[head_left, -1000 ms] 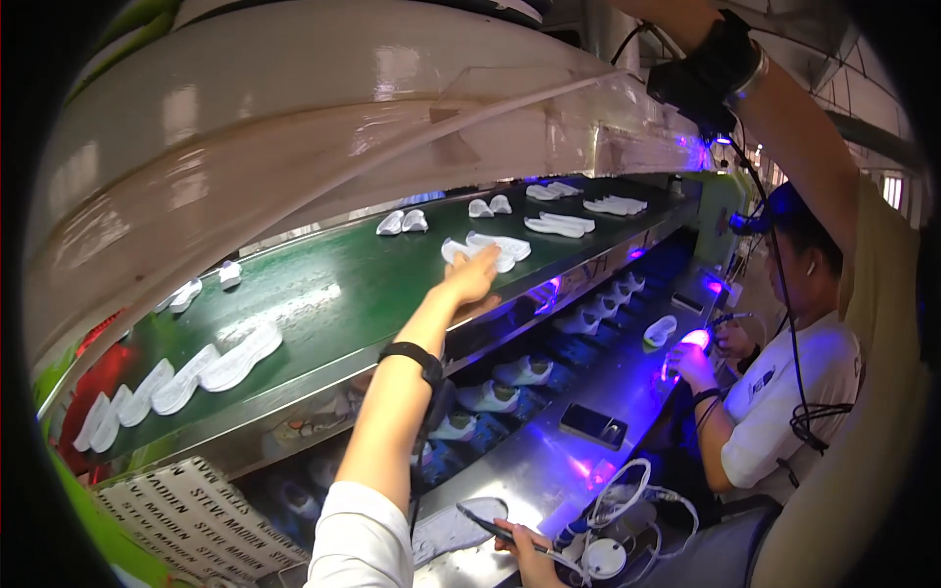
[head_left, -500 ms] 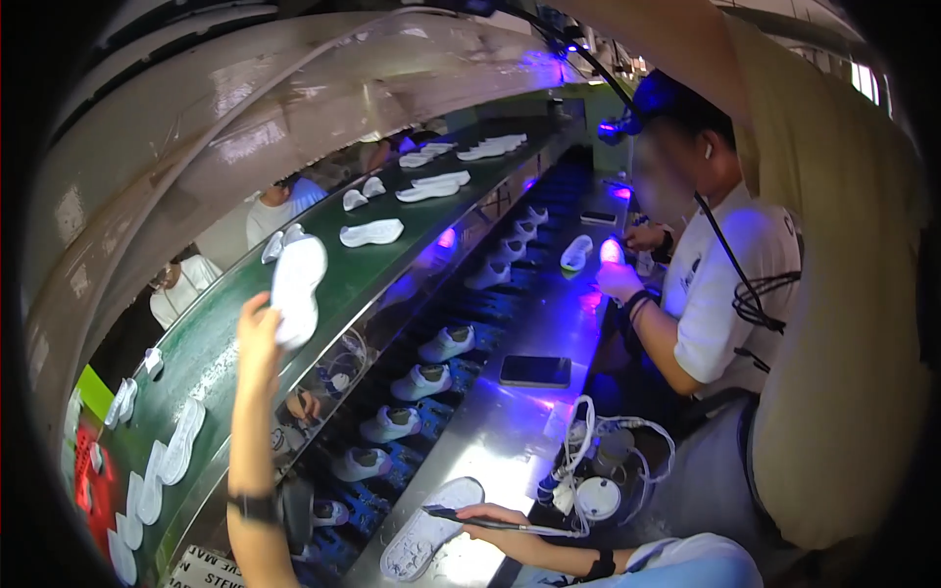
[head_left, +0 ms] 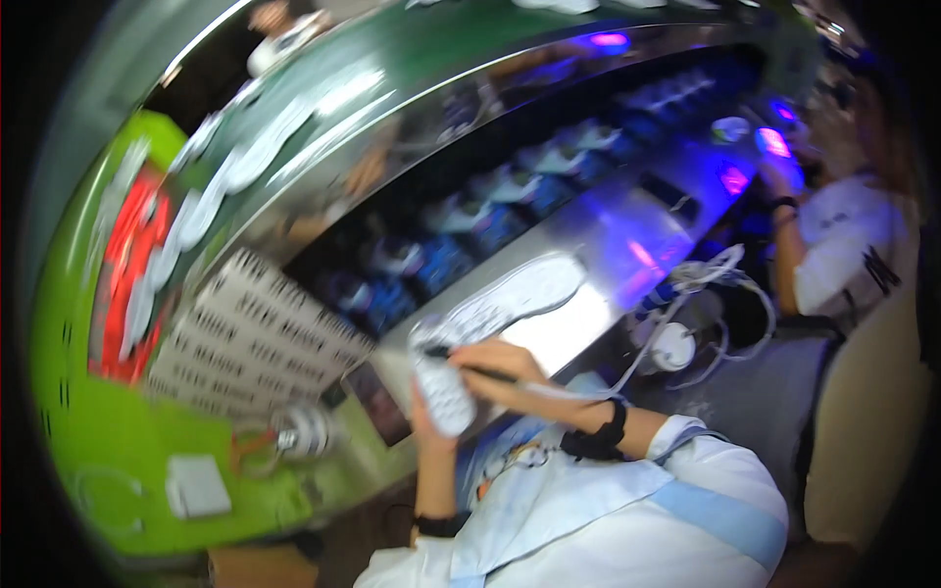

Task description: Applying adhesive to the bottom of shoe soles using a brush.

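Low in front of me, my left hand (head_left: pixel 431 429) is closed on a white shoe sole (head_left: pixel 450 403), tilted with its moulded face showing. A black pen-shaped tool (head_left: pixel 438 352) with a white tube at its rear is gripped in my right hand (head_left: pixel 510 370). The tool's tip lies over the upper part of the held sole; motion blur hides whether they touch. A second, longer white shoe sole (head_left: pixel 534 290) lies on the metal bench (head_left: pixel 613 230), just beyond the held one.
White soles (head_left: pixel 265 147) line the green conveyor belt (head_left: pixel 431 44). Blurred shoes (head_left: pixel 470 211) stand in a row beyond the bench. Left are a printed cardboard box (head_left: pixel 260 343), green table (head_left: pixel 333 500) and red tray (head_left: pixel 132 255). A white-lidded pot (head_left: pixel 673 346) and a co-worker (head_left: pixel 848 235) are right.
My left hand has come down from above the green belt to the bench, bringing the white sole to the tool. The tool stays in my right hand. The view has swung down and left.
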Motion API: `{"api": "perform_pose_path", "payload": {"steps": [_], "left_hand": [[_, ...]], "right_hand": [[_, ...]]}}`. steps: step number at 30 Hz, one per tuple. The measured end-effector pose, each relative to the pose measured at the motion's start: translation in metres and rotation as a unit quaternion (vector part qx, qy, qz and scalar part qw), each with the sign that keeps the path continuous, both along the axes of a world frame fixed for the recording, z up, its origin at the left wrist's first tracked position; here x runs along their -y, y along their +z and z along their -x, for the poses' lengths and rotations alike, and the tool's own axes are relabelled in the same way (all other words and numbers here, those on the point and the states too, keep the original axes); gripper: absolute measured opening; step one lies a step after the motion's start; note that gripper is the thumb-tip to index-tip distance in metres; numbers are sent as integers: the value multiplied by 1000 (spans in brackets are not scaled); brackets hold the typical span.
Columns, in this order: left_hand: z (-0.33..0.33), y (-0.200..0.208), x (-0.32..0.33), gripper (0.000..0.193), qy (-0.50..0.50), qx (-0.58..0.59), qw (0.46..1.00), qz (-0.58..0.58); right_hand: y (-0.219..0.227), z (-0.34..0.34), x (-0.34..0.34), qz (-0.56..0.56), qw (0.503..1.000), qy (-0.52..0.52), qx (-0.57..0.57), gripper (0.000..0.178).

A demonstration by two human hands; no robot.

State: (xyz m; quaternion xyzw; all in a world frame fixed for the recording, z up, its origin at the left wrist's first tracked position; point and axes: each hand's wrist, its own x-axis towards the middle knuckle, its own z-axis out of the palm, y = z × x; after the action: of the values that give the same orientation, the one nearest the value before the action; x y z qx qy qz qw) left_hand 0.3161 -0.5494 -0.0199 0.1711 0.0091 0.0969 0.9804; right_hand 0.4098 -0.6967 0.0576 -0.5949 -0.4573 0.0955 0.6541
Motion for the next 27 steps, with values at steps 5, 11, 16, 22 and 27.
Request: {"api": "perform_pose_path", "payload": {"steps": [5,11,16,22,27], "left_hand": [[3,-10,8,52,31,59,998,17],[-2,18,6,54,87,19,967,239],[-12,21,-23,56,-77,-51,995,-25],[-57,46,-42,35,-237,-209,885,-342],[-59,71,-31,37,-294,-264,869,-299]], "right_hand": [[6,15,2,84,986,120,-74,19],[21,17,9,84,973,205,60,19],[25,-17,14,147,960,239,-5,25],[19,-40,12,145,944,261,139,22],[36,-36,24,118,942,201,240,9]]}}
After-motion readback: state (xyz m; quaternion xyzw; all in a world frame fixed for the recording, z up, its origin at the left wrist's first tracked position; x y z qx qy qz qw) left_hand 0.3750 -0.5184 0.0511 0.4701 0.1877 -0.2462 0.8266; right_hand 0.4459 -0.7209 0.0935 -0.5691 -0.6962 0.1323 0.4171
